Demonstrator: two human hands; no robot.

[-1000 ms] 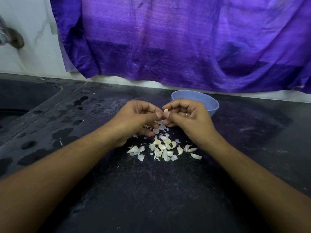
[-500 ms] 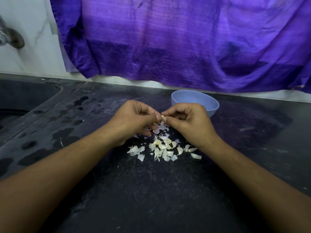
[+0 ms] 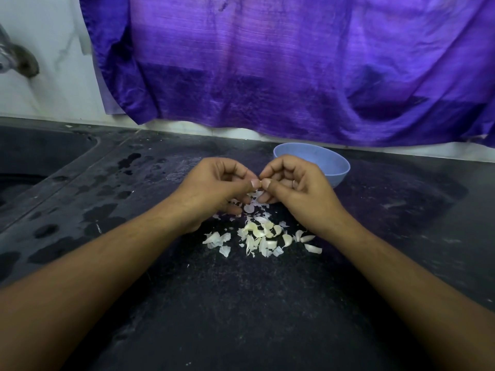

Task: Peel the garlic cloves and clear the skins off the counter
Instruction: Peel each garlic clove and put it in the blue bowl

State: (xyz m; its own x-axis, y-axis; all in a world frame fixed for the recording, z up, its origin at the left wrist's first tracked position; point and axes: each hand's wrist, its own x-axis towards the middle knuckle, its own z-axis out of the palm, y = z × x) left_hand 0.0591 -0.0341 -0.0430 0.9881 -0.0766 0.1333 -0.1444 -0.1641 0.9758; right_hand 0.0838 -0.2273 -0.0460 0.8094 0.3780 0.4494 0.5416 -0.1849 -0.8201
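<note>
My left hand (image 3: 214, 188) and my right hand (image 3: 300, 191) meet fingertip to fingertip above the dark counter (image 3: 241, 303). Between the thumbs and forefingers both pinch a small garlic clove (image 3: 259, 183), almost wholly hidden by the fingers. Below the hands lies a scattered pile of pale garlic cloves and papery skins (image 3: 262, 238). More skin flakes (image 3: 250, 207) lie right under the fingers.
A light blue bowl (image 3: 332, 167) stands behind my right hand, near the wall. A purple cloth (image 3: 294, 70) hangs down the wall over the counter's back edge. At the left a dark sink (image 3: 32, 167) drops away, with a tap (image 3: 16, 60) above it; wet patches mark the counter beside it.
The hands have drawn closer together and dropped slightly. The clove that stood out between the fingertips one second ago is now mostly covered by them.
</note>
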